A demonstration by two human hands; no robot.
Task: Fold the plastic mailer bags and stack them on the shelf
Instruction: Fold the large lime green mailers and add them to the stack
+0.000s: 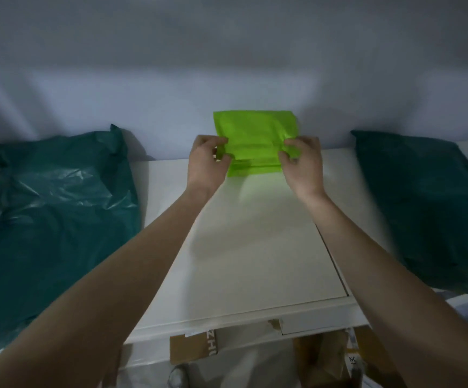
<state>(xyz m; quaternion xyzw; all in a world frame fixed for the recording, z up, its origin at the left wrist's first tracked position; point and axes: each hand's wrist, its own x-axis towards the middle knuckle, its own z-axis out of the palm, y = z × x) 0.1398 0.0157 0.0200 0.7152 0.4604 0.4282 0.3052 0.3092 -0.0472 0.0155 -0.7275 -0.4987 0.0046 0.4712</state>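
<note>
A bright green plastic mailer bag [255, 135], folded into a small rectangle, is held up above the back of the white shelf top [255, 247], near the wall. My left hand [206, 161] pinches its left edge between thumb and fingers. My right hand [301, 161] pinches its right edge the same way. The bag's lower folded edge hangs just over the shelf surface.
A crumpled dark teal mailer bag [53, 219] lies across the left side of the shelf. Another dark teal bag [428, 205] lies on the right. Cardboard boxes [196, 345] sit below the shelf's front edge. A pale wall stands behind.
</note>
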